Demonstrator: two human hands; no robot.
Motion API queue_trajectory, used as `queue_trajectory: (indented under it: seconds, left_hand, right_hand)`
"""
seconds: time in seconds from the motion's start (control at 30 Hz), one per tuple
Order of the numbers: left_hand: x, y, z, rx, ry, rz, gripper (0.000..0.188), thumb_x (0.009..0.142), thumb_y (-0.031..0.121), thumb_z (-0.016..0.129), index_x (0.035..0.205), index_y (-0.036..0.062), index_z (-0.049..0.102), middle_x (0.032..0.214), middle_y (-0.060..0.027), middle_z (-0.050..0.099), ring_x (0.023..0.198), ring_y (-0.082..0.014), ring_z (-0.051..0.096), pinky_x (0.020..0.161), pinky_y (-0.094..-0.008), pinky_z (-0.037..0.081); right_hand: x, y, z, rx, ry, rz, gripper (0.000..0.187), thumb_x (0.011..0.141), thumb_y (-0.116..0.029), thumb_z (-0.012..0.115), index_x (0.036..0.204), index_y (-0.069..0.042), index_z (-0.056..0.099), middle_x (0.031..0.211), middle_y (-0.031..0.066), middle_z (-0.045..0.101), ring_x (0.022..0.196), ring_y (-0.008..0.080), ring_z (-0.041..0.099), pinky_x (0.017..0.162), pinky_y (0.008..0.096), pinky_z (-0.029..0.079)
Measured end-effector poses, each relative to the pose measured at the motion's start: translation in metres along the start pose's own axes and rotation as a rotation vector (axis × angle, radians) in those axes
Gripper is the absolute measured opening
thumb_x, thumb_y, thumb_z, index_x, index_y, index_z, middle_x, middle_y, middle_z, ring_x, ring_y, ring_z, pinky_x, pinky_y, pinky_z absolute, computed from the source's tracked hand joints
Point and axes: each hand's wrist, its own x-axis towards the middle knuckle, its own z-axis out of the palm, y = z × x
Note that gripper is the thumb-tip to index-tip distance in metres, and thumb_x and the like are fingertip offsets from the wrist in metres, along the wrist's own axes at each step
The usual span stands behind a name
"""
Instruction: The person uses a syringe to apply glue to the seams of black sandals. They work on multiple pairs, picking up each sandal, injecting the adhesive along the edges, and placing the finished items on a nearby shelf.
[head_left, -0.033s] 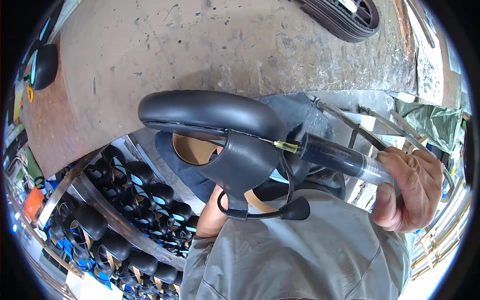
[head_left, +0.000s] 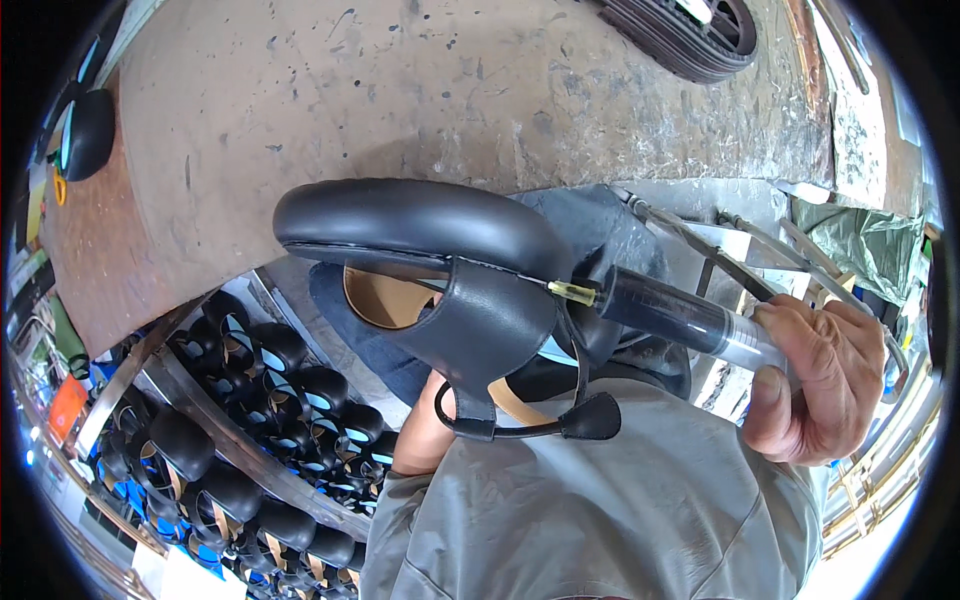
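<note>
A black sandal (head_left: 500,305) is held on its side above my lap, its thick rounded sole (head_left: 410,220) facing the bench. My left hand (head_left: 432,412) supports it from behind; only the wrist and a little skin show, and the fingers are hidden by the upper. In my right hand (head_left: 825,375) is a large syringe (head_left: 665,312) filled with something dark, gripped near its clear rear end between thumb and fingers. Its thin needle with a yellow hub (head_left: 573,292) points left, lying along the seam where the upper meets the sole.
Beyond the sandal lies a stained workbench (head_left: 330,110) with a dark ridged sole (head_left: 690,40) at its far right. Racks of black sandals (head_left: 285,400) stand at lower left. Another black shoe (head_left: 92,132) sits far left. Metal bars (head_left: 700,240) cross at right.
The sandal has shifted very slightly left. Syringe and both hands otherwise keep almost the same place.
</note>
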Motion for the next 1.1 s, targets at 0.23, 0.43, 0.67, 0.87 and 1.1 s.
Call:
queue_trajectory:
  seconds: [0.23, 0.43, 0.67, 0.87, 1.1]
  left_hand:
    - [-0.003, -0.006, -0.001, -0.012, -0.004, -0.020, 0.045, 0.072, 0.011, 0.071, 0.113, -0.0024, 0.057, 0.102, -0.0212, 0.062, 0.102, -0.0304, 0.058, 0.087, -0.0413, 0.048]
    - [-0.007, -0.010, -0.011, -0.019, -0.009, -0.029, 0.048, 0.072, 0.013, 0.072, 0.115, -0.0021, 0.056, 0.103, -0.0224, 0.062, 0.105, -0.0322, 0.057, 0.089, -0.0430, 0.048]
    - [-0.003, -0.013, 0.018, 0.120, 0.052, 0.088, 0.060, 0.073, 0.024, 0.074, 0.123, 0.0010, 0.051, 0.111, -0.0261, 0.057, 0.108, -0.0372, 0.055, 0.098, -0.0500, 0.042]
    - [-0.002, -0.019, -0.001, -0.014, -0.102, 0.028, 0.061, 0.076, 0.019, 0.072, 0.130, 0.0073, 0.045, 0.125, -0.0318, 0.046, 0.113, -0.0394, 0.052, 0.096, -0.0493, 0.045]
    - [-0.006, -0.013, 0.020, -0.019, 0.038, -0.006, 0.062, 0.078, 0.019, 0.072, 0.132, 0.0085, 0.043, 0.129, -0.0327, 0.041, 0.114, -0.0380, 0.052, 0.097, -0.0485, 0.045]
  right_hand:
    - [-0.013, -0.009, 0.002, -0.043, -0.003, 0.070, 0.023, 0.075, -0.019, 0.061, 0.079, 0.004, 0.064, 0.061, 0.0105, 0.063, 0.043, 0.0143, 0.052, 0.049, 0.0270, 0.039]
    - [-0.024, -0.012, 0.005, -0.017, -0.003, 0.128, 0.023, 0.075, -0.017, 0.060, 0.082, 0.004, 0.064, 0.062, 0.0101, 0.063, 0.043, 0.0138, 0.051, 0.049, 0.0264, 0.039]
    - [-0.029, -0.013, 0.005, -0.019, 0.009, 0.117, 0.024, 0.074, -0.016, 0.060, 0.083, 0.005, 0.064, 0.063, 0.0112, 0.064, 0.045, 0.0153, 0.055, 0.049, 0.0257, 0.041]
    - [-0.034, -0.009, 0.006, -0.016, 0.030, 0.099, 0.024, 0.073, -0.015, 0.061, 0.083, 0.006, 0.064, 0.063, 0.0137, 0.064, 0.047, 0.0184, 0.059, 0.045, 0.0264, 0.043]
    - [-0.030, -0.008, 0.008, 0.020, 0.054, 0.059, 0.025, 0.073, -0.013, 0.061, 0.085, 0.008, 0.063, 0.062, 0.0159, 0.063, 0.043, 0.0181, 0.056, 0.039, 0.0259, 0.041]
